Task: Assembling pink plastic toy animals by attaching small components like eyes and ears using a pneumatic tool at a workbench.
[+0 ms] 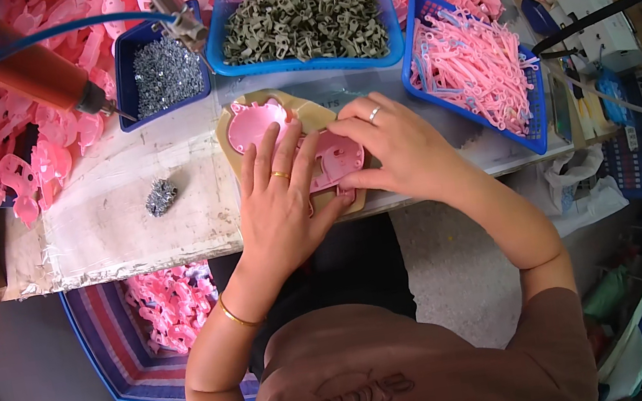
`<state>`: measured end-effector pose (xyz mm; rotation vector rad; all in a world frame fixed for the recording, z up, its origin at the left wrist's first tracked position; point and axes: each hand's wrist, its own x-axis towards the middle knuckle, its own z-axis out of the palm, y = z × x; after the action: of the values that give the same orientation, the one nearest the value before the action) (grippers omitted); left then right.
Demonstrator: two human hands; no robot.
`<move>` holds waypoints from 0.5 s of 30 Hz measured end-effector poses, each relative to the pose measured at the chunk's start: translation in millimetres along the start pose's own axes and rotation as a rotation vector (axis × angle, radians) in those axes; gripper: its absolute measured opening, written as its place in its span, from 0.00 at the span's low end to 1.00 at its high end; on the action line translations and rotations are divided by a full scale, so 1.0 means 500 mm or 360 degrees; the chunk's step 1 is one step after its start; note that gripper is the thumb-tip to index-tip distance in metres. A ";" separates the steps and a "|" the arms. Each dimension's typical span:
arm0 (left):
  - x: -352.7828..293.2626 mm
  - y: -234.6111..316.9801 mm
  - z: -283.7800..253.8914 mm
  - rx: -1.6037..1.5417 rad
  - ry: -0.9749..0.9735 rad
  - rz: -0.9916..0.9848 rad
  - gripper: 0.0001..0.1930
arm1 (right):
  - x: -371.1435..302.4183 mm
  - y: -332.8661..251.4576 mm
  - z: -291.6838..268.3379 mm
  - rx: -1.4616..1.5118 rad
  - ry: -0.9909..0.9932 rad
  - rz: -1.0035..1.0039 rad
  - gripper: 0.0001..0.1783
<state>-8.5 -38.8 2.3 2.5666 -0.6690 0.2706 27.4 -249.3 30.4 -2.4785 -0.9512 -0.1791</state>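
A pink plastic shell (341, 156) with a rounded cup at its far left end lies in a tan fixture (308, 114) near the table's front edge. My left hand (280, 199) rests over its middle, fingers stretched out and spread, covering part of it. At the shell's right end, my right hand (401, 144) grips the edge, its thumb near a small tab on the near side and its index finger along the far side. Whatever small part may be under the fingertips is hidden.
Small metal screws lie in a blue bin (122, 89) and in a loose pile (161, 197). A blue tray (315, 65) holds grey-green clips; a blue basket (487, 124) holds pink sticks. An orange power screwdriver (37, 74) hangs at the left. Pink parts (26, 165) heap behind.
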 end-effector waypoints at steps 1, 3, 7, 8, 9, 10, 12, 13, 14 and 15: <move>0.001 0.000 -0.003 0.0009 0.0009 0.0006 0.40 | 0.015 0.012 -0.004 -0.0005 0.0011 -0.0008 0.27; -0.002 0.001 -0.007 0.0026 -0.0027 0.0035 0.39 | 0.058 0.049 -0.013 0.0107 0.0193 0.0200 0.20; 0.006 0.003 -0.017 -0.0041 -0.0037 0.0038 0.37 | 0.137 0.109 0.005 -0.0105 0.0428 0.0147 0.09; 0.007 0.002 -0.019 -0.0067 -0.0024 0.0033 0.36 | 0.141 0.114 0.012 -0.0103 0.0437 0.0139 0.09; 0.008 0.000 -0.020 -0.0094 -0.0010 0.0030 0.34 | 0.144 0.119 0.018 -0.0099 0.0422 0.0109 0.09; 0.009 -0.003 -0.020 -0.0088 -0.0004 0.0036 0.34 | 0.146 0.125 0.022 -0.0098 0.0408 0.0079 0.08; 0.005 -0.006 -0.019 -0.0128 0.0039 0.0037 0.31 | 0.149 0.145 0.015 -0.0054 0.0476 0.0165 0.05; 0.008 -0.004 -0.020 -0.0127 0.0043 0.0044 0.31 | 0.150 0.158 0.007 0.0218 0.0548 0.0290 0.05; 0.013 -0.004 -0.022 -0.0166 0.0058 0.0060 0.30 | 0.150 0.165 -0.002 0.0491 0.0615 0.0417 0.05; 0.018 -0.005 -0.023 -0.0207 0.0072 0.0078 0.29 | 0.144 0.171 -0.013 0.0713 0.0602 0.0576 0.07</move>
<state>-0.5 -35.1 13.8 2.4162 -0.7102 0.2906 137.8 -264.7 23.8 -2.0539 -0.3303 -0.2681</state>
